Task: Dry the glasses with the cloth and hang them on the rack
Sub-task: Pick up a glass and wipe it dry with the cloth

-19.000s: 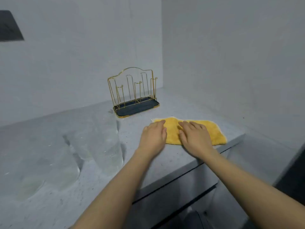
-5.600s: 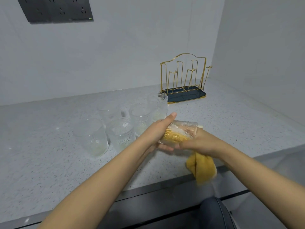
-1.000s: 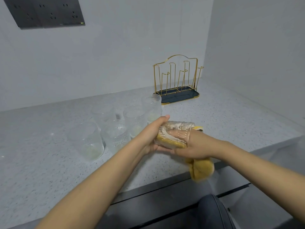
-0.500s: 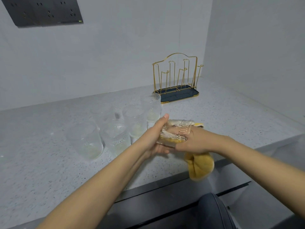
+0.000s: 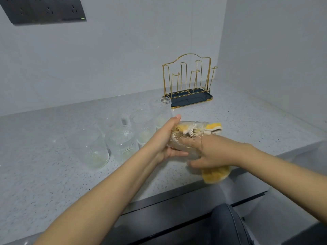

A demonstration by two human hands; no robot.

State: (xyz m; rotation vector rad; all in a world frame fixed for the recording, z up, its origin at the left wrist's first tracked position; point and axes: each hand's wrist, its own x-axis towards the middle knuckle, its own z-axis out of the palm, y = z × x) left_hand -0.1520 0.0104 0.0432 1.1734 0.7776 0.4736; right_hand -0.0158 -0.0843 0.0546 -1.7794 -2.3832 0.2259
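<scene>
Curled round the base end of a clear patterned glass [image 5: 187, 138], the left hand [image 5: 164, 138] has a close grip on it, thumb up along the far side, holding it on its side above the near edge of the bench [image 5: 247, 121]. Right of it, the right hand [image 5: 210, 152] grips the yellow cloth [image 5: 215, 175], fingers pushed into the glass mouth. Half a second ago the cloth hung lower. Five more glasses [image 5: 122, 138] stand at left; the rack [image 5: 188, 82] stands far behind.

Dark socket panel [image 5: 44, 9] on wall; speckled grey countertop [image 5: 53, 174]; dark drawer fronts below.
</scene>
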